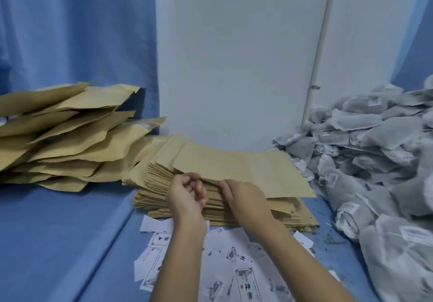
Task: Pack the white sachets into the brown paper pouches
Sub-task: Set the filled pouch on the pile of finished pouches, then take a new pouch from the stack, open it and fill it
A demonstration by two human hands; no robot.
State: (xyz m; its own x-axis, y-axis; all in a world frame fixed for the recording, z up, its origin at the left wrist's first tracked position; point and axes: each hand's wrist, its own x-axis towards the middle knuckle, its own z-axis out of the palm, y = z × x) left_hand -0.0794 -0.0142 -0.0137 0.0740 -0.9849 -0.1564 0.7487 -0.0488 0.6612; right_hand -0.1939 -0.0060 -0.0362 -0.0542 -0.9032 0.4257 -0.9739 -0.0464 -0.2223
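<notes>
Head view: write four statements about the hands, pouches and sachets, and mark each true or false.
1. The left hand and right hand both pinch the top pouch at its near edge. True.
2. The heap of white sachets lies left of the pouch stack. False: it lies to the right.
3. The right hand holds a sachet. False: it holds only the top pouch.
4. On the blue cloth, printed paper slips lie in front of the pouch stack. True.
</notes>
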